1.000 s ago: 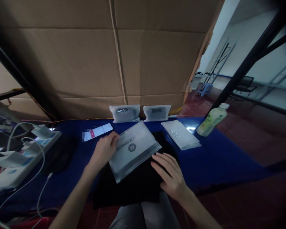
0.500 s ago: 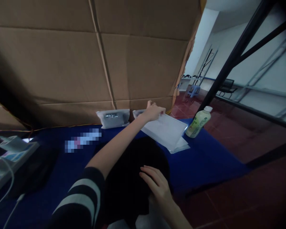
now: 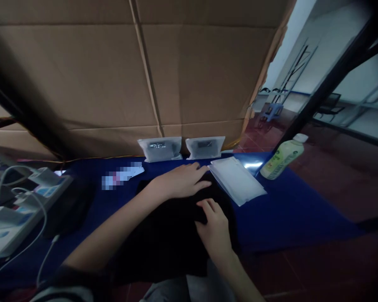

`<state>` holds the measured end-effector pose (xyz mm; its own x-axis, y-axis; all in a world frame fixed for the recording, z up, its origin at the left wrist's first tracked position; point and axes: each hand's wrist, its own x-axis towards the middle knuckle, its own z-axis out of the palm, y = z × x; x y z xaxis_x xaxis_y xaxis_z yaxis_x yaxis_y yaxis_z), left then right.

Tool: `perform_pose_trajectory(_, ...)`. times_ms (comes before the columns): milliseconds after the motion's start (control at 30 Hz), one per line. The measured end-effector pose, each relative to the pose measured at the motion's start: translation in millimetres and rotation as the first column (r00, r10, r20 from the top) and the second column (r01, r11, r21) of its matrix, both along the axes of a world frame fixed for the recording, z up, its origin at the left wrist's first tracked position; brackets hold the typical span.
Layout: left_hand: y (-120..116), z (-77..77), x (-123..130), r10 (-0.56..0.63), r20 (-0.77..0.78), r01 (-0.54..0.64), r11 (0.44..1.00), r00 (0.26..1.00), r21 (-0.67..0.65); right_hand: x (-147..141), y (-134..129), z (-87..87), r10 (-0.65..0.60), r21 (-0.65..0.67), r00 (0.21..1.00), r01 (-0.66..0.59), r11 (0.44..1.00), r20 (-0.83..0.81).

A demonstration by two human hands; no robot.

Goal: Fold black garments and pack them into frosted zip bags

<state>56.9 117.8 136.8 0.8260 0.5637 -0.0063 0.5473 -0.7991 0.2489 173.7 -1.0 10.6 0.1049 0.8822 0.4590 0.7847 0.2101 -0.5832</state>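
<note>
A dark black item that looks like cloth [image 3: 166,235] lies in front of me at the table's near edge; its folds are too dark to make out. My left hand [image 3: 184,180] rests over its far edge, fingers stretched out and holding nothing visible. Close below it, my right hand [image 3: 214,226] touches the black item with bent fingers, thumb apart from them. Right of my left fingertips lies a stack of flat frosted plastic bags [image 3: 239,180]. Behind my hands, two filled frosted bags, one on the left [image 3: 160,149] and one on the right [image 3: 205,147], stand by the cardboard.
A cardboard sheet [image 3: 97,75] rises behind the blue-covered table [image 3: 290,214]. A green-labelled bottle [image 3: 283,157] stands on the right. A white power strip [image 3: 34,218] with plugs and cables sits at left, near a blurred-out packet [image 3: 122,175]. A black metal frame [image 3: 318,92] slants at right.
My left hand has come back from the flat bags to the black item, uncovering the right filled bag. My right hand has moved slightly up and right, its fingers more bent. The view has shifted.
</note>
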Motion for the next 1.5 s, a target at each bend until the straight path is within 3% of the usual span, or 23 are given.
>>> perform_pose_trajectory(100,-39,-13.0,-61,0.222,0.002,-0.222,0.974,0.975,-0.039,9,2,18.7,0.157,-0.183,0.988,-0.155,0.971,-0.006)
perform_pose_trajectory(200,-71,-45.1,-102,0.423,0.013,-0.423,0.906,0.906,-0.031,25,7,39.4,0.27,-0.326,0.959,-0.284,0.902,-0.088)
perform_pose_trajectory(267,-87,-71.3,-113,0.486,0.074,-0.489,0.872,0.871,0.03,37,17,49.0,0.282,-0.376,0.953,-0.302,0.876,-0.11)
perform_pose_trajectory(367,-105,-104.3,-105,0.518,0.255,-0.564,0.809,0.816,0.163,55,43,52.7,0.14,-0.346,0.99,-0.133,0.929,-0.003)
perform_pose_trajectory(467,-118,-119.0,-79,0.494,0.379,-0.597,0.769,0.782,0.229,70,64,47.7,-0.107,-0.202,0.985,0.134,0.97,0.138)
perform_pose_trajectory(533,-124,-120.0,-59,0.433,0.384,-0.542,0.803,0.816,0.245,77,67,43.9,-0.1,-0.126,0.981,0.122,0.984,0.167)
perform_pose_trajectory(633,-127,-117.7,-34,0.351,0.336,-0.444,0.858,0.874,0.26,78,57,40.4,0.147,-0.113,0.975,-0.13,0.985,0.165)
perform_pose_trajectory(767,-128,-118.4,-11,0.324,0.292,-0.399,0.882,0.9,0.25,69,41,36.9,0.406,-0.228,0.899,-0.366,0.902,0.165)
perform_pose_trajectory(933,-127,-122.4,2,0.356,0.289,-0.422,0.881,0.889,0.213,58,45,30.4,0.544,-0.377,0.812,-0.446,0.812,0.211)
perform_pose_trajectory(1133,-130,-130.4,12,0.413,0.334,-0.497,0.838,0.847,0.223,51,55,27.2,0.522,-0.443,0.766,-0.347,0.827,0.375)
perform_pose_trajectory(1333,-127,-131.7,22,0.462,0.353,-0.55,0.809,0.813,0.206,48,58,36.4,0.481,-0.313,0.724,-0.368,0.875,0.495)
perform_pose_trajectory(1433,-122,-122.8,15,0.458,0.407,-0.562,0.807,0.79,0.182,56,64,41.2,0.397,-0.206,0.783,-0.339,0.918,0.478)
perform_pose_trajectory(1500,-118,-111.2,2,0.479,0.485,-0.626,0.754,0.732,0.2,65,68,43.8,0.248,-0.074,0.879,-0.239,0.968,0.408)
